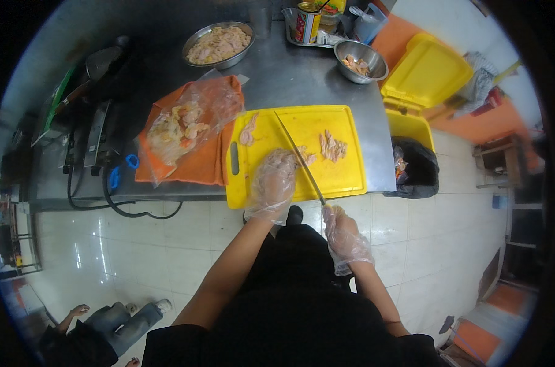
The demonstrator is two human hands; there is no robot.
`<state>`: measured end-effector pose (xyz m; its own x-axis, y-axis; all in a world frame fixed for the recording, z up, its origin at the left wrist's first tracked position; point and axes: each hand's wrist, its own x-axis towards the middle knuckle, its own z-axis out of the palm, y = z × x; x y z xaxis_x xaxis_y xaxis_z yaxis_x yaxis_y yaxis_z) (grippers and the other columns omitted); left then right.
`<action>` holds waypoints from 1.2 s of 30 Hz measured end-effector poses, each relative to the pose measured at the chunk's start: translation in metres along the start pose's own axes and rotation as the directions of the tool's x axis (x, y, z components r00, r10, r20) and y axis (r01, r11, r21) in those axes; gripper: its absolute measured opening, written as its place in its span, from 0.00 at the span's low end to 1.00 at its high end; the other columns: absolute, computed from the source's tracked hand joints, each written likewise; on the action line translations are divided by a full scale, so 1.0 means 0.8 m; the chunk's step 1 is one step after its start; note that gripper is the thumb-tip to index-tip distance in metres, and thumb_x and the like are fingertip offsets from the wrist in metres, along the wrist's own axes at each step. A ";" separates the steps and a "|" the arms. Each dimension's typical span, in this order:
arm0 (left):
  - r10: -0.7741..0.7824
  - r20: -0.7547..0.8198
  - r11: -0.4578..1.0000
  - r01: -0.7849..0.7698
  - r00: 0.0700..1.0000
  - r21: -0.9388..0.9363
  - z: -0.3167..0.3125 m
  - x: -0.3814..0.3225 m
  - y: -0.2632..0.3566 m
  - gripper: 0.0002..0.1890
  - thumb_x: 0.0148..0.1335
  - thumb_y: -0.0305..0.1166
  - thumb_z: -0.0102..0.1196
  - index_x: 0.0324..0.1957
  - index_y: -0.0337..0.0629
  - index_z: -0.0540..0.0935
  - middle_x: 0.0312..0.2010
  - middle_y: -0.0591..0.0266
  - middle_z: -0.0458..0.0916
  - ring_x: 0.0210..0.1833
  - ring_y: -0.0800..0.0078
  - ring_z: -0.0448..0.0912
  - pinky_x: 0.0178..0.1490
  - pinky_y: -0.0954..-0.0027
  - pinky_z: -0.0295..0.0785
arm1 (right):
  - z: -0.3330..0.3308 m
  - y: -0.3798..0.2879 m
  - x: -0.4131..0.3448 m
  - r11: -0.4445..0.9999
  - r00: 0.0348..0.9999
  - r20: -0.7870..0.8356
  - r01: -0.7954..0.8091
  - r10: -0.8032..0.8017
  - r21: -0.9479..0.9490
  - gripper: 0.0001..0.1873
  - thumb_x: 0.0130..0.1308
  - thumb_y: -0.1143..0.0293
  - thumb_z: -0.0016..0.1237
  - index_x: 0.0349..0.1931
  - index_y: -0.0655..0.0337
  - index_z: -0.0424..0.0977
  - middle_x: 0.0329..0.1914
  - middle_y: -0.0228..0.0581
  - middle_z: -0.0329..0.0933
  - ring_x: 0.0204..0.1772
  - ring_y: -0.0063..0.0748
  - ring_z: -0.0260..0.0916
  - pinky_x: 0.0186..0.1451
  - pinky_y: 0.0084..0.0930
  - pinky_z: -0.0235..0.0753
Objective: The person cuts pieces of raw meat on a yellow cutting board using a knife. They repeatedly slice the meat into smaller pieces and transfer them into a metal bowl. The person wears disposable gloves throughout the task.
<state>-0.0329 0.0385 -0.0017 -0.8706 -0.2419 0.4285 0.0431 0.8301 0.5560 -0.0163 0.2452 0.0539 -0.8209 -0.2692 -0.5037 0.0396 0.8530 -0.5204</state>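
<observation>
My right hand [345, 234], in a clear plastic glove, grips a long-bladed knife [300, 158] by its yellowish handle. The blade slants up and left across a yellow cutting board [300, 120]. My left hand [274, 176], gloved too, rests on the board just left of the blade, pressing on raw meat that its fingers mostly hide. Cut raw meat [308, 156] shows right of the blade. Further right lies a small pile of chopped raw meat [333, 146]. Near the board's upper left corner is a separate raw strip [248, 130].
An orange cloth [204, 158] carries a clear plastic bag of raw meat [181, 126]. Behind stand a steel bowl heaped with raw meat [220, 44] and a smaller steel bowl [362, 62]. A lidded yellow bin [410, 128] adjoins the steel table's right edge. Another person [107, 325] is at lower left.
</observation>
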 end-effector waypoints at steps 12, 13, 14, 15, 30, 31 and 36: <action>0.036 0.101 0.995 -0.026 0.994 -0.098 0.030 -0.010 -0.025 0.12 0.65 0.26 0.55 0.49 0.39 0.84 0.54 0.50 0.83 0.65 0.50 0.77 0.73 0.47 0.65 | 0.019 -0.034 0.044 0.997 0.997 -0.014 -0.072 0.072 -0.008 0.31 0.84 0.44 0.30 0.51 0.67 0.74 0.38 0.68 0.79 0.48 0.75 0.77 0.54 0.54 0.75; 0.033 0.082 0.994 -0.024 0.996 -0.104 0.031 -0.009 -0.026 0.12 0.65 0.26 0.55 0.49 0.39 0.83 0.54 0.50 0.83 0.65 0.51 0.77 0.73 0.47 0.66 | 0.017 -0.034 0.044 0.999 0.999 -0.042 -0.032 0.033 0.019 0.31 0.84 0.44 0.30 0.51 0.67 0.74 0.37 0.68 0.79 0.47 0.75 0.77 0.54 0.54 0.75; 0.026 0.089 0.995 -0.017 0.996 -0.103 0.033 -0.008 -0.025 0.12 0.65 0.26 0.54 0.49 0.39 0.83 0.54 0.50 0.83 0.65 0.51 0.77 0.73 0.48 0.66 | 0.016 -0.032 0.031 0.999 0.998 -0.060 -0.032 0.030 -0.028 0.31 0.84 0.43 0.31 0.49 0.68 0.74 0.34 0.63 0.79 0.41 0.66 0.79 0.49 0.50 0.77; 0.012 0.088 0.994 -0.002 0.996 -0.109 0.034 -0.007 -0.024 0.13 0.65 0.26 0.53 0.50 0.39 0.83 0.54 0.50 0.83 0.65 0.51 0.77 0.73 0.48 0.66 | 0.016 -0.032 0.025 0.996 0.995 -0.027 -0.091 0.092 0.022 0.31 0.84 0.44 0.31 0.51 0.67 0.73 0.38 0.68 0.78 0.47 0.71 0.76 0.53 0.54 0.75; -0.053 -0.014 0.986 0.051 0.998 -0.156 0.051 -0.018 -0.026 0.13 0.68 0.27 0.53 0.51 0.39 0.83 0.57 0.50 0.83 0.65 0.50 0.77 0.74 0.50 0.66 | 0.036 -0.012 0.045 0.986 0.989 0.011 -0.146 0.146 0.084 0.29 0.84 0.48 0.32 0.54 0.69 0.73 0.49 0.77 0.78 0.55 0.81 0.73 0.56 0.63 0.73; -0.047 -0.003 0.985 0.046 0.999 -0.168 0.053 -0.019 -0.028 0.13 0.68 0.26 0.54 0.52 0.37 0.83 0.58 0.47 0.83 0.66 0.49 0.77 0.74 0.50 0.66 | 0.038 -0.014 0.046 0.986 0.989 -0.009 -0.150 0.151 0.068 0.29 0.84 0.47 0.32 0.53 0.68 0.73 0.48 0.78 0.78 0.54 0.81 0.73 0.55 0.63 0.74; -0.025 0.015 0.976 0.028 1.000 -0.216 0.060 -0.022 -0.035 0.16 0.66 0.24 0.55 0.55 0.34 0.83 0.57 0.44 0.83 0.65 0.47 0.78 0.73 0.50 0.67 | 0.036 -0.046 0.106 0.997 0.994 -0.087 0.062 -0.059 0.037 0.29 0.83 0.46 0.33 0.54 0.67 0.72 0.46 0.77 0.79 0.54 0.81 0.74 0.55 0.63 0.74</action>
<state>-0.0424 0.0435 -0.0587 -0.8787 -0.2548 0.4038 0.1240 0.6948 0.7084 -0.0713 0.1780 0.0107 -0.8685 -0.2787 -0.4100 0.0096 0.8174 -0.5759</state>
